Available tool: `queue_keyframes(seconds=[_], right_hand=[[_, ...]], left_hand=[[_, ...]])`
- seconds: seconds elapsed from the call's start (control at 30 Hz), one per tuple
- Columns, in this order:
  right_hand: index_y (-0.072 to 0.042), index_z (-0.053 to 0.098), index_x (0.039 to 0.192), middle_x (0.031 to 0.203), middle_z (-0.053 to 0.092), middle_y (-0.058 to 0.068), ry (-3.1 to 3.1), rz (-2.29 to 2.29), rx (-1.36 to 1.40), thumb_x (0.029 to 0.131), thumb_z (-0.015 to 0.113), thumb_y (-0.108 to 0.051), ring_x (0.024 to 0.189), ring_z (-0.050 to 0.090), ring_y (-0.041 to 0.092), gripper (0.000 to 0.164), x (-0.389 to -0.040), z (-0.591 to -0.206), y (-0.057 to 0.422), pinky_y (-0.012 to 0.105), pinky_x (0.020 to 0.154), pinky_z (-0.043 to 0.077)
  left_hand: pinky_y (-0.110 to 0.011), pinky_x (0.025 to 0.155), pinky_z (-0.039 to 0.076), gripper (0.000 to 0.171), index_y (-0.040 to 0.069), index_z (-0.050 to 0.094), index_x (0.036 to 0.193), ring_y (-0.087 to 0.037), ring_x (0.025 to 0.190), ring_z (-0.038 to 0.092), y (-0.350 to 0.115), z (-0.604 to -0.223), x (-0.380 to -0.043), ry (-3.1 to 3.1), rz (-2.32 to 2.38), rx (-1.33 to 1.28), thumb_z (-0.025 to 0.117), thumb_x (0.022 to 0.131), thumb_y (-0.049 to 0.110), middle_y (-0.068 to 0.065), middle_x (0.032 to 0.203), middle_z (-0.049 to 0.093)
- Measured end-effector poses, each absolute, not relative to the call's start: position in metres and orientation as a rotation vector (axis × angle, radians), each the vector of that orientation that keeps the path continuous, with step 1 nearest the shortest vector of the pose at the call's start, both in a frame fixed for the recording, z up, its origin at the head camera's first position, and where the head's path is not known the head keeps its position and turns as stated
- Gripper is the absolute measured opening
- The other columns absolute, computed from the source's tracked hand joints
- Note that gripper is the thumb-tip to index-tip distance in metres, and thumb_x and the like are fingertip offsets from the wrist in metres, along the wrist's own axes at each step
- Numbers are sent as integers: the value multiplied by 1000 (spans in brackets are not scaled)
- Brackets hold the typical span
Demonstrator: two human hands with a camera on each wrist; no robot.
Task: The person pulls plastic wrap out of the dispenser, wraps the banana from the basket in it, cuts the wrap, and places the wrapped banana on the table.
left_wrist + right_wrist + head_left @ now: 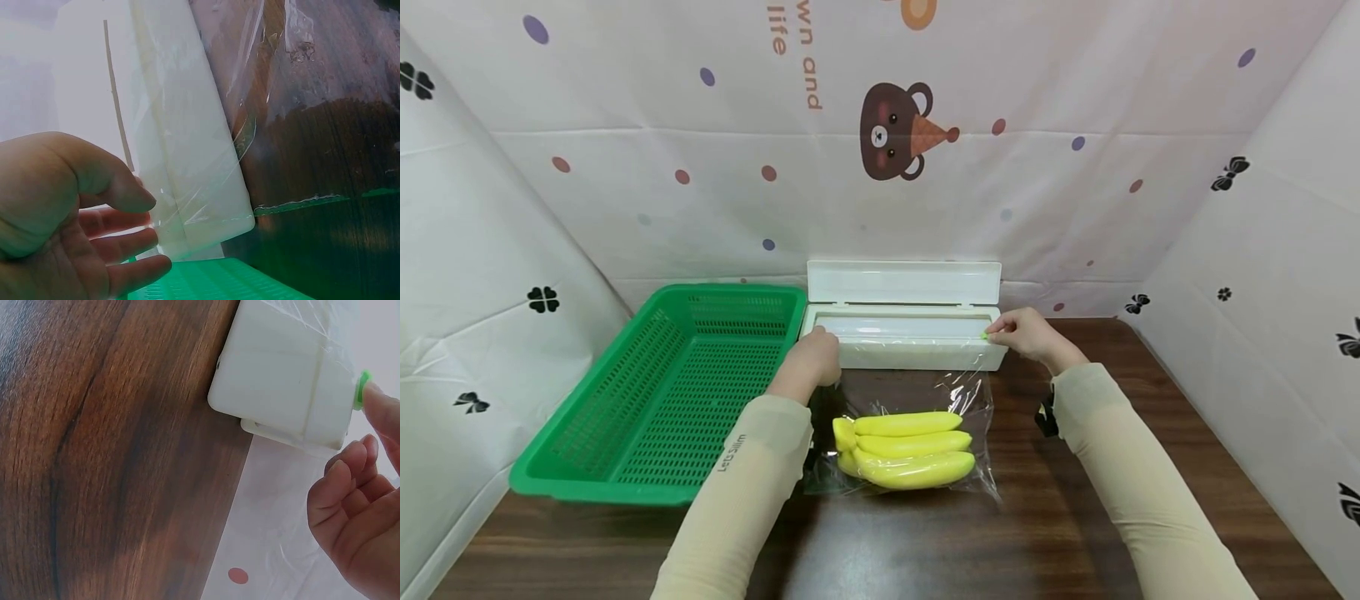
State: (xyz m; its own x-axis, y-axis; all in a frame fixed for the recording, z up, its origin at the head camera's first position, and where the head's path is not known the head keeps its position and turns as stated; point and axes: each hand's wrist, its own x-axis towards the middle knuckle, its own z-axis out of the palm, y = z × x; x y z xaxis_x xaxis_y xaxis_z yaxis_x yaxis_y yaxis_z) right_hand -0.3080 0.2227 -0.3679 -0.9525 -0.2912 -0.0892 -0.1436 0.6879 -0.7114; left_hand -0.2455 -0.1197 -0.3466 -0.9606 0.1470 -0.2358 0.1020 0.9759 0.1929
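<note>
A white cling-film dispenser (917,352) stands at the back of the table with its lid (904,283) up. A clear film sheet (964,390) runs from it toward me, and a bunch of yellow bananas (910,450) lies on that sheet. My left hand (812,354) rests on the dispenser's left end; in the left wrist view its fingers (134,247) lie fairly straight against the box (187,156) and the film (250,94). My right hand (1026,333) is at the right end, pinching a small green slider (983,335). The right wrist view shows a fingertip on this slider (360,387).
A green perforated basket (662,492) sits left of the dispenser, nothing inside it. The brown wooden table (925,542) is walled on three sides by white patterned sheeting (1075,208). Bare wood lies right of the bananas and along the front edge.
</note>
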Motion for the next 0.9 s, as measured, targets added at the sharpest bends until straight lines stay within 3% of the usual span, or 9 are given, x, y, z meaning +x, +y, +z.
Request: queue_keyframes(seconds=[0.9], right_hand=[[4, 69, 100, 56, 37, -3, 2753, -1027, -366, 90, 62, -10, 51, 30, 12, 19, -308, -362, 208, 28, 54, 33]], left_hand=[[-33, 65, 45, 22, -3, 64, 109, -25, 79, 52, -120, -342, -244, 2851, 266, 165, 56, 89, 3, -23, 136, 43]])
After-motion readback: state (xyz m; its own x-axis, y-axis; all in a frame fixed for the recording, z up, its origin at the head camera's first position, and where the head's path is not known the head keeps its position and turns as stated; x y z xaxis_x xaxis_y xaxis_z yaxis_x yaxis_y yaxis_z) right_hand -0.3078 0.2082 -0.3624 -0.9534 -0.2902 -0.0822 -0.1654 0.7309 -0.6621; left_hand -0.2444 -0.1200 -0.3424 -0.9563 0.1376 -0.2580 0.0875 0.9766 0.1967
